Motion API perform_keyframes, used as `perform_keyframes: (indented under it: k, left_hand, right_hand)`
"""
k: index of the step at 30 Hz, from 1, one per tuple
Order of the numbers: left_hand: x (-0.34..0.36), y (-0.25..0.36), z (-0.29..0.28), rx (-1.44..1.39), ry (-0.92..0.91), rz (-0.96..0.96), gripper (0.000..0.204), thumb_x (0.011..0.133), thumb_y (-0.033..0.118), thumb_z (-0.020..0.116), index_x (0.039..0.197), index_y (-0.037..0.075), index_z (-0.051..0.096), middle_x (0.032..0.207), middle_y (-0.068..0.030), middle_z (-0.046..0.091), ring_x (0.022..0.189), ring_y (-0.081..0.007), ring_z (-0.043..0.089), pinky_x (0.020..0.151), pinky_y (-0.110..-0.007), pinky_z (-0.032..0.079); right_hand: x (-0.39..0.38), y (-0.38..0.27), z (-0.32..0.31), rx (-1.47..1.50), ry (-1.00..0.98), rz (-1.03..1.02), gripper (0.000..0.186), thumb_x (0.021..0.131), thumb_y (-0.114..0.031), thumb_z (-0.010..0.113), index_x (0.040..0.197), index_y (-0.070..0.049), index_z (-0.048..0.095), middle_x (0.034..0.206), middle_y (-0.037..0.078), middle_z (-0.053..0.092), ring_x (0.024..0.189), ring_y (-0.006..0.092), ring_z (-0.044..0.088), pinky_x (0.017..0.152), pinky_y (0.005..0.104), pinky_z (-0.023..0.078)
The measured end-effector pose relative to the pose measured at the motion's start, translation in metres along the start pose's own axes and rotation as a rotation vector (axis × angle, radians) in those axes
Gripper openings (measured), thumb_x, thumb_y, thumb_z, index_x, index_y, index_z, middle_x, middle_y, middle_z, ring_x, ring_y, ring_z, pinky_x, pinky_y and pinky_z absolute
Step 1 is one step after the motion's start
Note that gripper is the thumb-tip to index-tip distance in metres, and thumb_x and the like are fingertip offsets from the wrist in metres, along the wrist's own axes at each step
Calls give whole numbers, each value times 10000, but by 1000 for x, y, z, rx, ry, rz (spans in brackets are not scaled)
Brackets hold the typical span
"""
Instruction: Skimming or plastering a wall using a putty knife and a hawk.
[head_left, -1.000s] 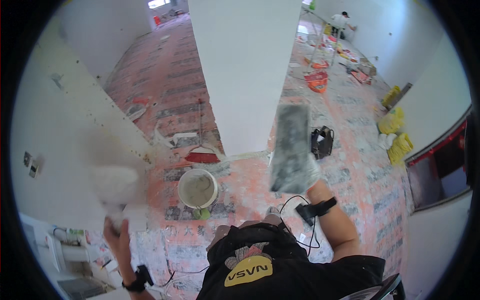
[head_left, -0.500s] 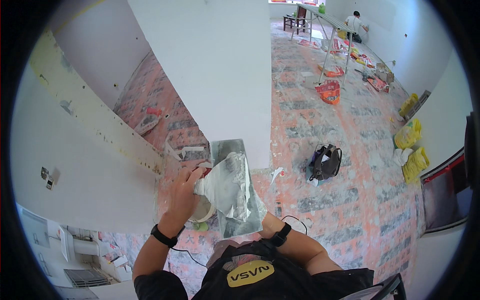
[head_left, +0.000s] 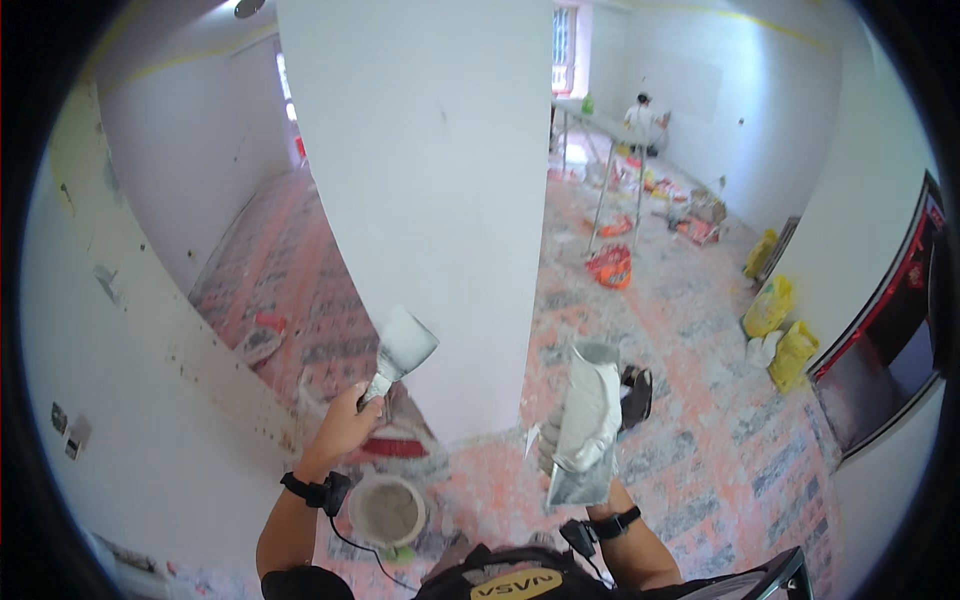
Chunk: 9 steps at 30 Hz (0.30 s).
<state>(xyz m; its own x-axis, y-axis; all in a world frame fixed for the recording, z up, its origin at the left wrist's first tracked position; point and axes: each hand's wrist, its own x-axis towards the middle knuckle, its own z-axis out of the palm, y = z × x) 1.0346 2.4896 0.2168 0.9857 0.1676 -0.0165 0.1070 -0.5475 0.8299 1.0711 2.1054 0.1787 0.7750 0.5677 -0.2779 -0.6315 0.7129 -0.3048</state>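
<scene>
My left hand (head_left: 347, 428) is closed around the handle of a putty knife (head_left: 408, 343), its wide blade pointing up before the white wall end (head_left: 450, 210). On the right, my right hand (head_left: 549, 442) grips a flat rectangular metal plastering trowel (head_left: 580, 488) from beneath; the handle is hidden. A thick mound of white putty (head_left: 592, 415) lies along the trowel's face. The two tools are well apart. Below my left wrist stands a round bucket (head_left: 423, 512) holding pale grey putty.
A red object (head_left: 395, 447) lies at the wall's foot. Behind the trowel a dark bag (head_left: 637, 396) is partly hidden. Yellow sacks (head_left: 795, 355) stand along the right wall. Farther back are a metal trestle (head_left: 600, 190), an orange-red bag (head_left: 611, 267) and a person (head_left: 641, 122) by the wall.
The putty knife has come off the trowel and moved up and left with my left hand. My right hand has carried the putty-laden trowel to the right. The view has tilted upward, showing the bucket fully.
</scene>
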Motion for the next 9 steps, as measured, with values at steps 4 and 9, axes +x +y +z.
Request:
perform_keyframes:
  k: [4, 9]
  left_hand:
    - [57, 14, -42, -218, 102, 119, 321, 999, 278, 580, 1171, 9, 553, 757, -7, 567, 627, -64, 506, 503, -233, 403]
    - [120, 71, -49, -546, 36, 197, 232, 1028, 286, 533, 1029, 54, 538, 696, 16, 501, 493, -40, 403, 423, -202, 296]
  right_hand:
    - [-13, 5, 8, -4, 19, -181, 221, 954, -355, 523, 887, -146, 495, 730, -11, 473, 661, 176, 440, 601, 311, 388]
    - [5, -5, -31, -18, -60, -253, 254, 950, -391, 538, 949, -137, 528, 742, -1, 494, 696, 203, 497, 635, 353, 421]
